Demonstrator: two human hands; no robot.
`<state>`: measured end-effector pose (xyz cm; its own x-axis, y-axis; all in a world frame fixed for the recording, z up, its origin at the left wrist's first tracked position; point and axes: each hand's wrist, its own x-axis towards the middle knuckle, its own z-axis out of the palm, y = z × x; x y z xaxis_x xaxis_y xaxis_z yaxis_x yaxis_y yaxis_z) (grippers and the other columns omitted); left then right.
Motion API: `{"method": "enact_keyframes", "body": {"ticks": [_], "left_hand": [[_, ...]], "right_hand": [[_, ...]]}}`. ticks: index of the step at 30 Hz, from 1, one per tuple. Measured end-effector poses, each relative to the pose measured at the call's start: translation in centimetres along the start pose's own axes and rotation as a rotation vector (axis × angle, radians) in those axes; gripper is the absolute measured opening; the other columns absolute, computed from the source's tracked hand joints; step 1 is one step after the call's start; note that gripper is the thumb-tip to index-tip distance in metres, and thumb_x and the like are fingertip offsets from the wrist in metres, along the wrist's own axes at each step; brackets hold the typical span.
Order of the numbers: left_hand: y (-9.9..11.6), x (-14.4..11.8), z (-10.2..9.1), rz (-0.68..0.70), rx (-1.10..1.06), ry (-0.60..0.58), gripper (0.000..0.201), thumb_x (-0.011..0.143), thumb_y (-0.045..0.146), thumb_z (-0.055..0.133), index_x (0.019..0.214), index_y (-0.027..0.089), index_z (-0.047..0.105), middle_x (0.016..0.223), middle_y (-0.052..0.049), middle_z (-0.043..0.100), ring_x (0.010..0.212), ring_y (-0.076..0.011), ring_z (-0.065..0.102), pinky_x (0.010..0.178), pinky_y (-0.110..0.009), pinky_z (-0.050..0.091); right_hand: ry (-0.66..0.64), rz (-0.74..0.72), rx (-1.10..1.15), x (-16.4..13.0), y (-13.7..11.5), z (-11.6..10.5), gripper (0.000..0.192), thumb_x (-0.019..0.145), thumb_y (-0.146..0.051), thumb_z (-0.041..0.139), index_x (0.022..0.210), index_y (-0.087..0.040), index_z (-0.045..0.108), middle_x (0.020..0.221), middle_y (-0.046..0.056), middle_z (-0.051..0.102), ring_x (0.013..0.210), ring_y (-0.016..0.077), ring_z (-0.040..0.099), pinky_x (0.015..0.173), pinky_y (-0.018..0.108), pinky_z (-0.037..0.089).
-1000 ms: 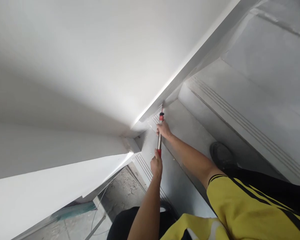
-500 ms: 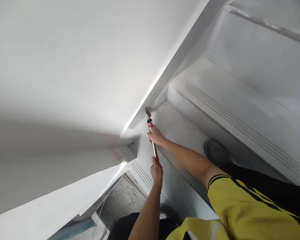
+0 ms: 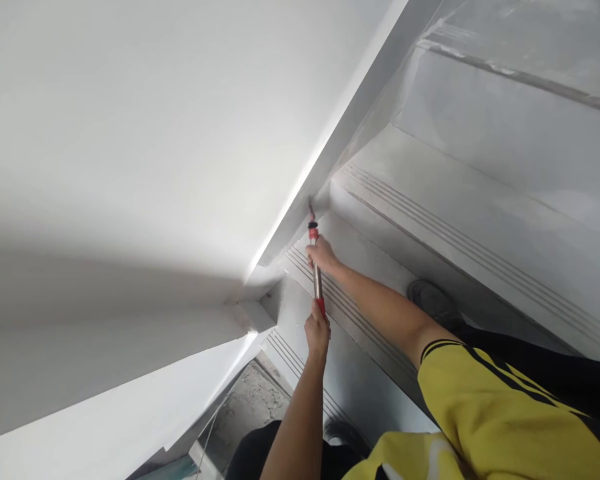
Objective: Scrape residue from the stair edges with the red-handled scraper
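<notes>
A long-handled tool with a red-and-silver shaft (image 3: 317, 283) points up and away from me; its small dark head is blurred. My right hand (image 3: 323, 254) closes round the upper shaft, just below a red fitting and black collar. Lower down, my left hand (image 3: 317, 329) wraps the red end of the handle. The tool's head is at the grey skirting (image 3: 295, 223) along the foot of the white wall, near the corner with a stair tread; firm contact is hard to make out.
Grey stair steps (image 3: 480, 267) with grooved edges rise to the right. A white wall (image 3: 155, 133) fills the left, with a ledge (image 3: 253, 317) jutting near the stairs. My dark shoes (image 3: 433, 300) stand on different steps. Rough, dusty floor (image 3: 253, 400) shows below.
Both hands and the tool have moved slightly right, and its head has moved up along the skirting. The right hand is a little higher; both grips stay the same. The view has shifted slightly.
</notes>
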<state>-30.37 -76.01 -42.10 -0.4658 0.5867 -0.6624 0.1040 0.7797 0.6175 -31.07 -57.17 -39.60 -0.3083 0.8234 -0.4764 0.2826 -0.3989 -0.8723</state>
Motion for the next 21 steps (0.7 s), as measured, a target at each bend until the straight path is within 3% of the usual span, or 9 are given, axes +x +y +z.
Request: {"method": "enact_keyframes", "body": {"ticks": [4,8,10,15,21], "left_hand": [[1.3,-0.5,-0.8,-0.037,-0.097,-0.049,0.072,0.078,0.073,0.006,0.061,0.02,0.052,0.053,-0.005,0.056,0.042,-0.0153,0.052,0.039,-0.027,0.04],[1.6,-3.6,-0.7,-0.164,-0.229,-0.037,0.066,0.077,0.074,0.009,0.056,0.022,0.043,0.049,-0.003,0.051,0.038,-0.0138,0.046,0.037,-0.027,0.038],[2.9,-4.0,-0.7,-0.185,-0.247,-0.028,0.065,0.076,0.075,0.01,0.052,0.023,0.04,0.045,-0.001,0.046,0.036,-0.013,0.043,0.036,-0.027,0.036],[7.1,-1.8,-1.3,-0.07,-0.164,-0.057,0.063,0.075,0.076,0.018,0.05,0.022,0.039,0.043,0.001,0.043,0.035,-0.0114,0.04,0.036,-0.025,0.035],[5.4,-4.8,-0.8,-0.211,-0.225,-0.036,0.067,0.074,0.078,0.011,0.049,0.022,0.038,0.039,0.001,0.039,0.032,-0.0117,0.038,0.033,-0.025,0.031]], "right_hand": [[0.092,-0.007,0.064,0.1,-1.5,-0.8,0.021,0.07,-0.013,0.047,0.081,-0.022,0.031,0.043,-0.009,0.042,0.029,0.0119,0.044,0.027,0.022,0.036],[-0.049,0.05,0.042,-2.0,-1.5,-0.2,0.023,0.068,-0.013,0.051,0.079,-0.022,0.033,0.044,-0.007,0.044,0.03,0.0131,0.045,0.027,0.023,0.035],[-0.075,0.067,0.061,-1.8,-1.9,-0.6,0.023,0.067,-0.012,0.052,0.078,-0.021,0.033,0.043,-0.007,0.044,0.03,0.0132,0.045,0.027,0.023,0.035],[0.109,0.033,0.182,1.7,-3.3,-3.0,0.019,0.071,-0.013,0.048,0.08,-0.021,0.034,0.045,-0.009,0.041,0.032,0.0103,0.043,0.03,0.021,0.039],[-0.012,0.058,0.058,0.1,-1.9,-1.8,0.021,0.068,-0.01,0.054,0.075,-0.02,0.037,0.042,-0.008,0.042,0.029,0.0091,0.042,0.028,0.019,0.034]]}}
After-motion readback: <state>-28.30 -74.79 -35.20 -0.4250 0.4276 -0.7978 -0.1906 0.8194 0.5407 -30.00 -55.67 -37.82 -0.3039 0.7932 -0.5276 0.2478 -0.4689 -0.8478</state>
